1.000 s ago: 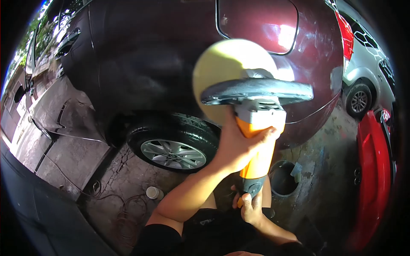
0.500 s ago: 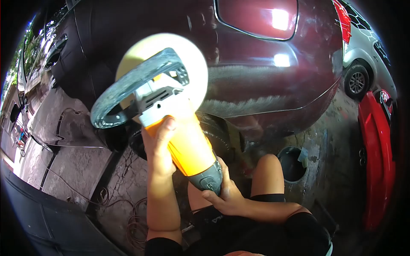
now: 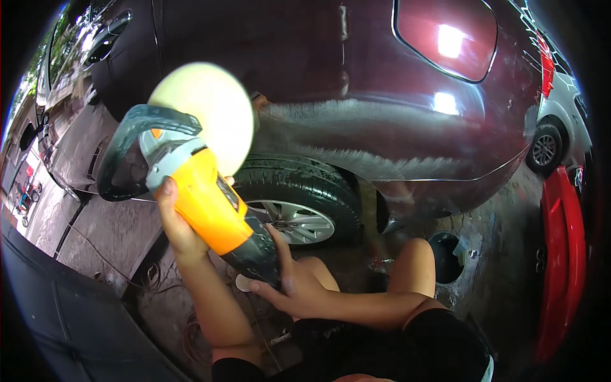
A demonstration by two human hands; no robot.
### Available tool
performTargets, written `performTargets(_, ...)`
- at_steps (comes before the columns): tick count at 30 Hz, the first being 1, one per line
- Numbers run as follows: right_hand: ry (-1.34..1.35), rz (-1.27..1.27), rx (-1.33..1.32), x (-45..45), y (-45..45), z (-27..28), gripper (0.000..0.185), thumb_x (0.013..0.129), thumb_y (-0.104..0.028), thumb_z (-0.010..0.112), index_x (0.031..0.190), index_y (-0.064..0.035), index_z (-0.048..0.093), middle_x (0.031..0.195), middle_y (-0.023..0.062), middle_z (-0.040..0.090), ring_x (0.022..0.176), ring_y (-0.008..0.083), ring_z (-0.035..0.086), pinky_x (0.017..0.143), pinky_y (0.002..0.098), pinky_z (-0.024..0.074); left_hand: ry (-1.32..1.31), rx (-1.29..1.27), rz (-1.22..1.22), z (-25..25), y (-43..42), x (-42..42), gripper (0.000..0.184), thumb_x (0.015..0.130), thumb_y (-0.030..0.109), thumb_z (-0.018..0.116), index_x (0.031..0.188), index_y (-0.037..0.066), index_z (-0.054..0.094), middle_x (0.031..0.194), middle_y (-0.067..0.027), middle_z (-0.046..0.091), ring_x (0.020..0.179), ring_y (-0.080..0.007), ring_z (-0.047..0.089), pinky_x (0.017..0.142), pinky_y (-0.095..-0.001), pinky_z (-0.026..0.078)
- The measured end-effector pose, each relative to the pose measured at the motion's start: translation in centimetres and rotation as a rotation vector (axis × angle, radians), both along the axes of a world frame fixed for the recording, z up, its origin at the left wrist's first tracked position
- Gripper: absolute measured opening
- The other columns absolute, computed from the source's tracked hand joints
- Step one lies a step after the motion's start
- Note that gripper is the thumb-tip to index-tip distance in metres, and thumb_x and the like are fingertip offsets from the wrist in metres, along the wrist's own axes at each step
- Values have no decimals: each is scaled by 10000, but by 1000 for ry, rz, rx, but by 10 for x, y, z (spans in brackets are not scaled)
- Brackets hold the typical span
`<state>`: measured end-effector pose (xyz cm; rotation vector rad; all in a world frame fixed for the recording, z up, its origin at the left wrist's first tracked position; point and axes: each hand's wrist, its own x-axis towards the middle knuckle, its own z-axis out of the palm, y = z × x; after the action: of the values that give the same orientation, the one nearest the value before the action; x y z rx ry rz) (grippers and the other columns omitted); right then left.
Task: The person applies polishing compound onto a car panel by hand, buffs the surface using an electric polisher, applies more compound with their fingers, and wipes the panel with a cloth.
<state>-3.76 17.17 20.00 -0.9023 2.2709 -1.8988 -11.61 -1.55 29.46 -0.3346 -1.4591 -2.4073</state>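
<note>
A yellow-orange car polisher (image 3: 210,204) with a grey head and a black loop handle is held up in both my hands. My left hand (image 3: 181,223) is wrapped around the front of its yellow body. Around the black rear end closes my right hand (image 3: 293,286). The round pale yellow pad (image 3: 210,111) is at the side panel of a dark maroon car (image 3: 375,70); whether it touches is unclear. Whitish scuffed bands (image 3: 356,114) run along the panel, right of the pad. Below the polisher head is the rear wheel (image 3: 305,219).
A dark bucket (image 3: 447,258) stands on the floor right of my knee. Further right lies a red bumper (image 3: 563,248), with a silver vehicle (image 3: 566,102) behind it. Cords or hoses (image 3: 149,288) lie on the floor at left, near a dark panel (image 3: 63,325).
The polisher and both my hands have moved left, and its pad has shifted left and slightly down. My view has shifted, bringing the wheel into sight. Both hands keep their grip.
</note>
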Motion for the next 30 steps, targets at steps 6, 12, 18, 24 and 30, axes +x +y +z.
performTargets(6, -7, -23, -41, 1, -4, -14, 1110, 1003, -410, 720, 1677, -20, -71, 1352, 397, 606, 1052, 518, 717, 908, 505, 576, 56, -27, -140, 0, -7, -6, 826, 971, 648, 503, 1399, -55, 569, 1100, -219, 720, 957, -332, 735, 833, -449, 609)
performTargets(12, -47, -152, -74, 19, 57, -19, 1084, 997, -225, 744, 1664, 8, -78, 1438, 332, 565, 1310, 399, 624, 1086, 432, 483, 102, 25, -274, 4, 78, -14, 593, 968, 405, 640, 1316, -73, 595, 1041, -215, 731, 853, -311, 761, 761, -431, 646)
performTargets(18, 81, -326, -195, 36, 133, -44, 1100, 994, -305, 768, 1664, -13, -55, 1438, 318, 562, 1301, 395, 628, 1086, 458, 487, 125, -105, -268, 0, 178, -9, 415, 947, 183, 747, 1287, -29, 638, 1156, -125, 732, 1038, -180, 723, 899, -334, 597)
performTargets(24, -105, -339, -405, 50, 168, -58, 1067, 997, -298, 771, 1651, 45, 0, 1506, 255, 480, 1380, 308, 514, 1174, 433, 394, 224, -170, -197, 17, 245, 1, 652, 894, 119, 846, 1410, -38, 478, 1265, -146, 672, 1125, -205, 696, 958, -373, 597)
performTargets(30, -77, -299, -394, 25, 140, -62, 1077, 992, -312, 780, 1655, 36, 6, 1499, 234, 494, 1366, 291, 522, 1162, 426, 403, 182, -194, -217, 34, 210, -2, 675, 888, 112, 851, 1410, -44, 452, 1255, -148, 674, 1114, -201, 703, 947, -361, 601)
